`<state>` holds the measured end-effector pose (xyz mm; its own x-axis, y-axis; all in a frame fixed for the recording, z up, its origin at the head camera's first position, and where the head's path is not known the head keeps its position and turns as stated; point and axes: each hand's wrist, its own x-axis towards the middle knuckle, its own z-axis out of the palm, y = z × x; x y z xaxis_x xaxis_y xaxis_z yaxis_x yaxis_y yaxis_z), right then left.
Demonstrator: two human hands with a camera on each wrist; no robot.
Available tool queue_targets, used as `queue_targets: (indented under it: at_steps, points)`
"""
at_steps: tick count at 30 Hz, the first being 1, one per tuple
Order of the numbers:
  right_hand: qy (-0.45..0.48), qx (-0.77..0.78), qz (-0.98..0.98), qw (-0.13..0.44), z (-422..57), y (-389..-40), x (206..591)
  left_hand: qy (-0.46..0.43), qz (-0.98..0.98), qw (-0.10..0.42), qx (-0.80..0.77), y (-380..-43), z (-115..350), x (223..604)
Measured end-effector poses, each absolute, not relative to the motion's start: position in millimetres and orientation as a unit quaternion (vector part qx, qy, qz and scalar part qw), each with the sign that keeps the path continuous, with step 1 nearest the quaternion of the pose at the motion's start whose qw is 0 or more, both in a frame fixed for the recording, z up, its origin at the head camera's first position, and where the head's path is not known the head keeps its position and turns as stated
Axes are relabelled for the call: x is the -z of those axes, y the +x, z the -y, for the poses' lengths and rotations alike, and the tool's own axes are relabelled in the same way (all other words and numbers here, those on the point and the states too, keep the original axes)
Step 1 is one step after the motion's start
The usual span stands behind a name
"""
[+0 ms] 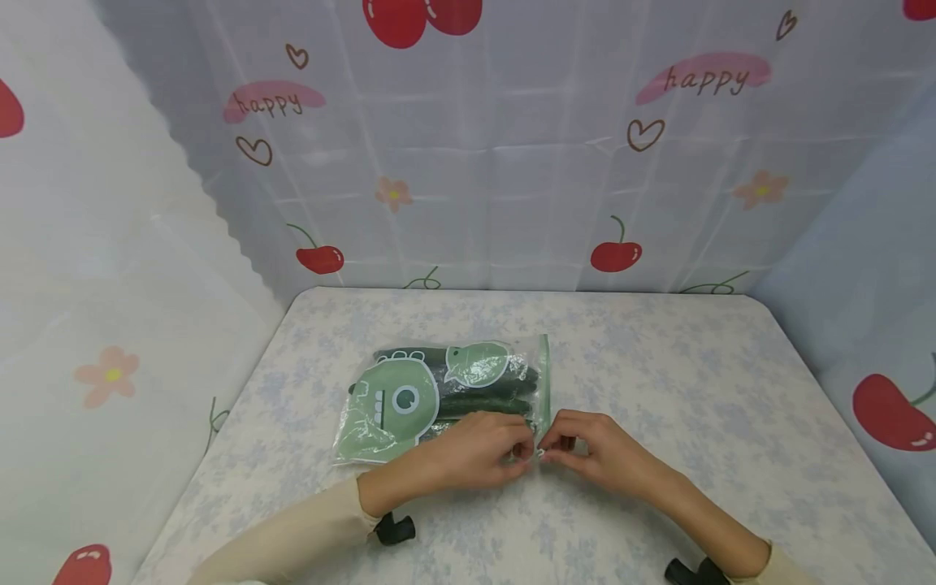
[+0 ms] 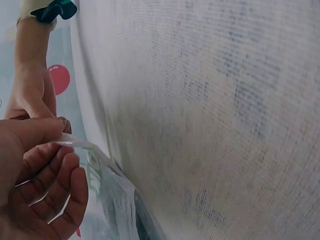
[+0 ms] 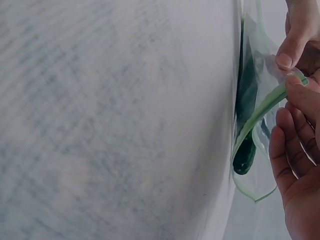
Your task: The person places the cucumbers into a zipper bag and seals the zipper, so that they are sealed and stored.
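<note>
A clear zip bag (image 1: 395, 406) printed with green cartoon monsters lies on the table, its green zip edge (image 1: 544, 378) at the right. Several long dark green cucumbers (image 1: 486, 405) show through the film. At the near corner of that edge, my left hand (image 1: 478, 448) pinches the film between thumb and forefinger. My right hand (image 1: 603, 455) pinches the end of the green strip right beside it, fingertips almost meeting. In the right wrist view the bag's mouth (image 3: 256, 197) gapes in a loop, and one cucumber's rounded end (image 3: 244, 157) sits just inside.
The table (image 1: 695, 366) wears a pale cloth with a bluish floral pattern. Behind it hangs a curtain (image 1: 483, 219) printed with cherries, hearts and flowers, and similar sheets flank both sides. Dark straps (image 1: 395, 530) sit at my wrists.
</note>
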<state>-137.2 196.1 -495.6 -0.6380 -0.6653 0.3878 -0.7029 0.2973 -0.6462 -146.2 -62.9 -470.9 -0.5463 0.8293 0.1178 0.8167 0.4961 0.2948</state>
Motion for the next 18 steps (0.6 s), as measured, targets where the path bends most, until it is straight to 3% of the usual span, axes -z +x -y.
queue_targets:
  at_steps: [11, 18]
  points:
    - [0.429, -0.411, 0.804, 0.015, -196.3, -139.7, 493.6, 0.486, -0.854, -0.005, -0.186, -145.8, 61.5, 473.4]
    - [0.429, -0.346, 0.834, 0.024, -196.1, -141.2, 492.2, 0.494, -0.845, 0.009, -0.204, -143.8, 62.4, 473.1]
